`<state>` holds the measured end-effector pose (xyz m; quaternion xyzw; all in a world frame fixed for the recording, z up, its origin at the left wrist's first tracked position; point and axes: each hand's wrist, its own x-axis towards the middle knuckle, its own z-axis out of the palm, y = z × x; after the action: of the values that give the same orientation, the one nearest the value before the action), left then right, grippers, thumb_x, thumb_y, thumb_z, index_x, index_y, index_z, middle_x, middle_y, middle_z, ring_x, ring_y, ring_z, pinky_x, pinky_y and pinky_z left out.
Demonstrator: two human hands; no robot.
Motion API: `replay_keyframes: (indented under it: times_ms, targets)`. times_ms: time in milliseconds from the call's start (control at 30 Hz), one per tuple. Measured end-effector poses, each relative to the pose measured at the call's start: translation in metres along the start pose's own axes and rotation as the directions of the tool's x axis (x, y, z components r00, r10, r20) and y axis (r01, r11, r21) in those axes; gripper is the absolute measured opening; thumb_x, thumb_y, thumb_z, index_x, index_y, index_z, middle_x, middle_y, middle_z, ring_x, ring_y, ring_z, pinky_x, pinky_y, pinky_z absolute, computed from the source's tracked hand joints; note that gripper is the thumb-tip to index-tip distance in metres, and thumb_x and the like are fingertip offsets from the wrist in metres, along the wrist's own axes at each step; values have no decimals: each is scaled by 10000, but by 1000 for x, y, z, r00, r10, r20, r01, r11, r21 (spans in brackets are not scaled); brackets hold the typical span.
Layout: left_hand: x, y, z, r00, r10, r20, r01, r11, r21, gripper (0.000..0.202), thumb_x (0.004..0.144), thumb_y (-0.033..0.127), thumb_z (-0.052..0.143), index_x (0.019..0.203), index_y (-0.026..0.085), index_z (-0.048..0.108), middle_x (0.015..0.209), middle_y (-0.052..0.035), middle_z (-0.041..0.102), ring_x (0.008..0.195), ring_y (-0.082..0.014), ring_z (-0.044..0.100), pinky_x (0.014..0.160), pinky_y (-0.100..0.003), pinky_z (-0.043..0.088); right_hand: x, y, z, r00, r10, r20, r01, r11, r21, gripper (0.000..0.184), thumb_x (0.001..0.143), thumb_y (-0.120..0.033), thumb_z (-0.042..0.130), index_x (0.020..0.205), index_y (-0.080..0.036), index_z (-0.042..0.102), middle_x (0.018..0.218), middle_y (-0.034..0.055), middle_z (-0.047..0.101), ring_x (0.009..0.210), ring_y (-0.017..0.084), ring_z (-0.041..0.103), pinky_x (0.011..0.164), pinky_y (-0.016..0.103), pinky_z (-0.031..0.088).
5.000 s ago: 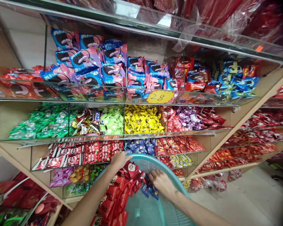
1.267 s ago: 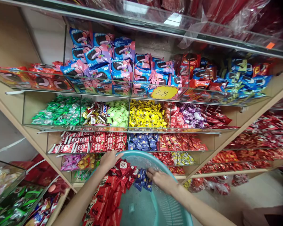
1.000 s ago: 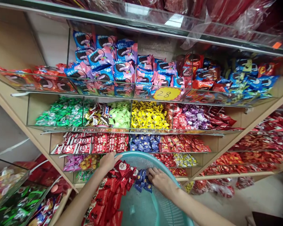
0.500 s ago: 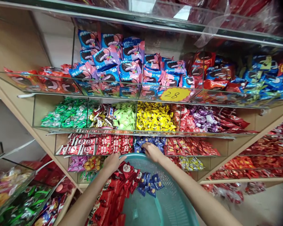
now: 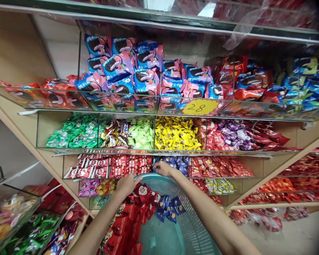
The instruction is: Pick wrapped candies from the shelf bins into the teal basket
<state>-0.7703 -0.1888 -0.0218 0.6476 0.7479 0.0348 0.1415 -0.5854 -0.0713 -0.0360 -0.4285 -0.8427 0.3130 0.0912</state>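
Note:
My left hand [image 5: 127,185] is closed over the left far rim of a teal plastic basket [image 5: 202,216], its thumb stretched along the edge. Inside the basket lie red candy packets [image 5: 119,226] on the left and a small heap of blue-wrapped candies [image 5: 170,208] near the far wall. My right hand [image 5: 164,168] reaches over the far rim into the shelf bin of blue-wrapped candies [image 5: 179,163]. Its fingers are curled down on the candies at the bin's left side; the fingertips are partly hidden.
Glass-fronted shelves rise above, holding yellow candies [image 5: 177,134], green candies [image 5: 77,131] and blue-and-pink cookie packs [image 5: 119,63]. A yellow price tag [image 5: 198,107] hangs on a glass edge. Red packets [image 5: 130,164] fill the bin left of my right hand. More bins [image 5: 18,223] stand at lower left.
My right hand has shifted left within the blue candy bin, and its fingers have curled in more. My left hand keeps its hold on the basket rim.

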Motion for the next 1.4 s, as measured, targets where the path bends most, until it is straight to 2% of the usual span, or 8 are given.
replay_keyframes:
  times_ms: [100,233,367,467,833,1067,1233,1400]
  targets:
    - [0,1,-1,1000,2,8,-2,1000,0,512,836,584,271,938,195,588,900,-96,663,837,-253,617,628,-290,439,0,5,-1,1000,24,-9,-23,995,101,154,659,-113,526,722,-152,661,679,-14,649,631,102,556,575,176,394]
    - [1,1,-1,1000,14,-5,-14,1000,7,514,835,586,267,914,194,590,897,-92,661,822,-250,615,631,-299,436,-5,13,-7,995,98,7,-95,954,285,110,716,-201,519,719,-153,618,611,-9,640,530,86,544,504,176,409]
    - [1,4,-1,1000,14,-4,-14,1000,18,523,833,590,270,898,184,592,914,-100,656,814,-247,613,616,-292,432,-18,15,-15,990,139,31,-137,874,467,248,774,-384,501,705,-157,576,633,21,660,520,96,576,484,194,446]
    - [0,7,-2,1000,22,-1,-22,1000,7,519,835,588,269,911,190,593,916,-97,657,814,-236,616,611,-280,431,-27,16,-16,992,128,-5,-102,819,565,361,762,-500,506,675,-153,555,651,36,664,536,94,586,504,202,459]
    - [-6,12,-3,999,50,-15,-50,998,32,527,833,591,262,929,198,599,929,-99,660,819,-221,622,646,-279,444,-52,27,-12,980,99,-171,58,683,728,322,676,-439,635,833,-176,536,634,-12,644,616,112,635,551,210,453]
    - [-6,10,-1,998,52,-31,-51,998,28,550,823,608,261,958,189,590,922,-104,665,859,-234,618,666,-281,444,-72,28,-13,960,112,-257,134,621,772,426,637,-434,669,892,-219,405,593,-73,596,601,123,630,542,217,425]
    - [-11,10,-5,998,56,-33,-56,998,22,565,823,615,238,965,200,593,929,-106,663,828,-242,622,646,-292,441,-108,19,-21,945,50,-323,205,678,706,488,733,-417,598,1112,-216,365,615,-54,611,579,117,592,552,234,411]
    - [-12,14,-3,998,52,-45,-52,999,12,573,818,626,238,987,207,590,941,-104,663,853,-254,617,662,-303,443,-157,20,-17,942,15,-334,192,794,577,268,776,-435,535,852,-180,503,708,20,644,687,153,608,629,269,443]
